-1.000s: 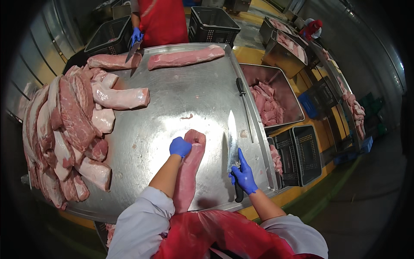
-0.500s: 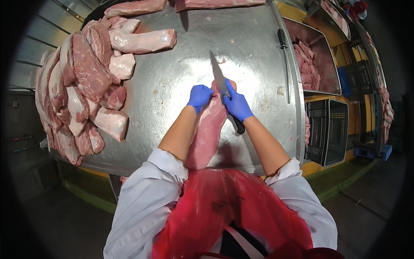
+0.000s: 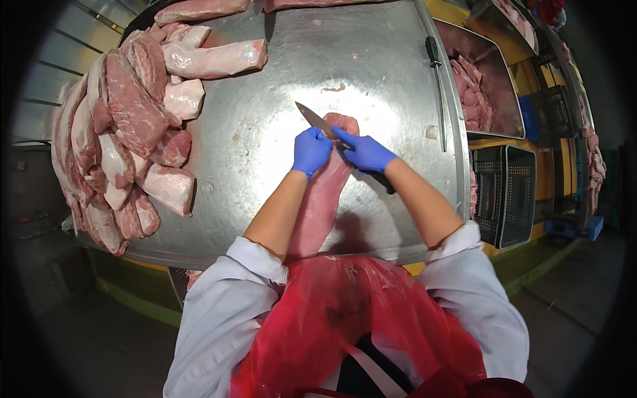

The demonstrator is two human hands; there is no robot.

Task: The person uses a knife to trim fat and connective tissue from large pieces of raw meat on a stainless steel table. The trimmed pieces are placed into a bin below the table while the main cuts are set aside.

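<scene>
A long pink boneless pork loin [image 3: 319, 209] lies lengthwise on the steel table in front of me, its far end rounded. My right hand [image 3: 369, 154], in a blue glove, grips a knife [image 3: 312, 118] with a black handle. The blade slants to the far left across the loin near its far end, its tip beyond the left edge of the meat. My left hand [image 3: 312, 152], also gloved in blue, is closed at the loin's left edge, close beside the blade. Its fingertips pinch the meat there, partly hidden.
Several pork loins [image 3: 139, 106] are heaped on the left of the steel table [image 3: 245, 132]. A sharpening steel [image 3: 438, 89] lies along its right edge. Beyond that stand a metal bin [image 3: 511, 99] of meat pieces and a dark plastic crate [image 3: 519, 199]. A small meat scrap [image 3: 334, 87] lies ahead.
The knife has turned, its tip swinging left and nearer to me while the handle moved right. My left hand has shifted slightly right, closer to the blade. The loin stays in place.
</scene>
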